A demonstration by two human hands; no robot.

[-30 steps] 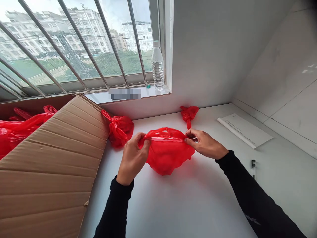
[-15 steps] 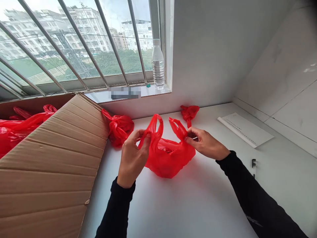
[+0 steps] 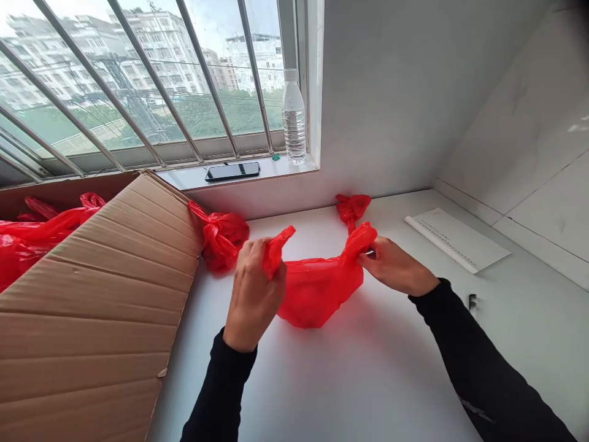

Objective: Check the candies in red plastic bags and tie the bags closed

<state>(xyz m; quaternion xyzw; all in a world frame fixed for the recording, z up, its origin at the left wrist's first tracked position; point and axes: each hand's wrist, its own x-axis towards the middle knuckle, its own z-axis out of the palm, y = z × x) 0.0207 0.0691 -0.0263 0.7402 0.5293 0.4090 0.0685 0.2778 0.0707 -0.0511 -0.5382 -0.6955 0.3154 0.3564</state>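
Observation:
A red plastic bag (image 3: 317,288) rests on the white table (image 3: 368,380) between my hands. My left hand (image 3: 253,291) is closed round the bag's left handle, whose end sticks up past my fingers. My right hand (image 3: 396,267) pinches the right handle, bunched at my fingertips. The bag's mouth is stretched taut between the two handles. Behind it lie two tied red bags, a larger one (image 3: 223,236) at the left and a small one (image 3: 352,207) near the wall.
A large open cardboard box (image 3: 92,294) fills the left side, with several red bags (image 3: 32,236) inside. On the window sill stand a water bottle (image 3: 293,120) and a dark phone (image 3: 232,171). A white sheet (image 3: 455,238) lies at the right by the tiled wall.
The handles stood up as open loops half a second ago; now both are gathered into my fists and pulled apart sideways. My hands have moved slightly outward.

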